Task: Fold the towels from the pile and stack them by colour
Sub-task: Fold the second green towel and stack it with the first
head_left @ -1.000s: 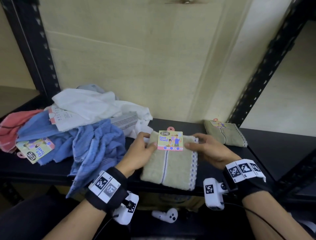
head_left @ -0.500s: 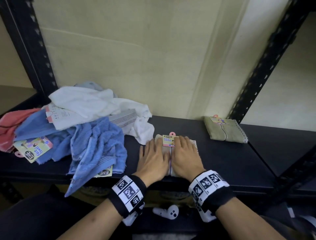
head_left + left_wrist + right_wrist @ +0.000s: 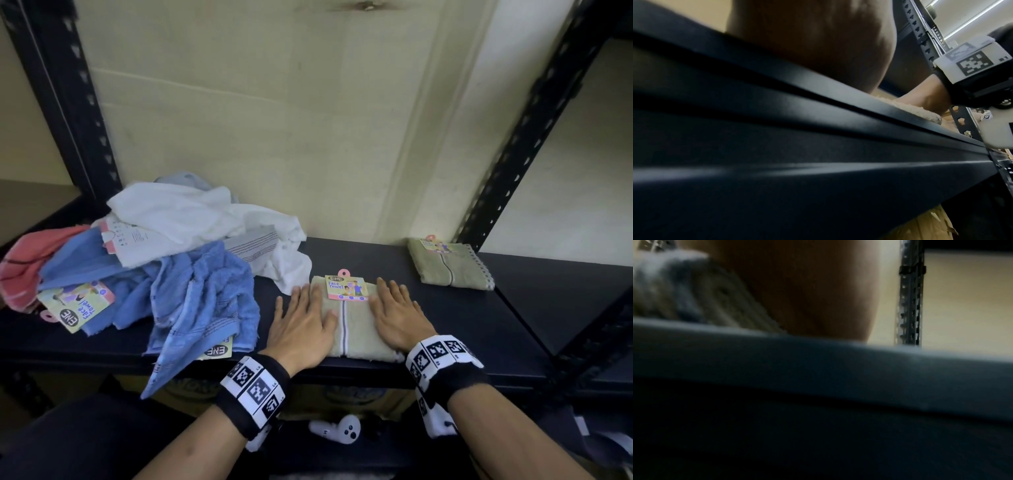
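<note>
Two hands lie flat with fingers spread on a folded green towel at the front edge of a dark shelf, the left hand on its left side, the right hand on its right. A second folded green towel sits well apart at the right, and a loose pile of towels lies at the left.

I see both forearms extended forward, banded at the wrists. My left hand lies palm down, fingers straight and spread. My right hand mirrors it just beside, fingers straight, pressing flat.
</note>
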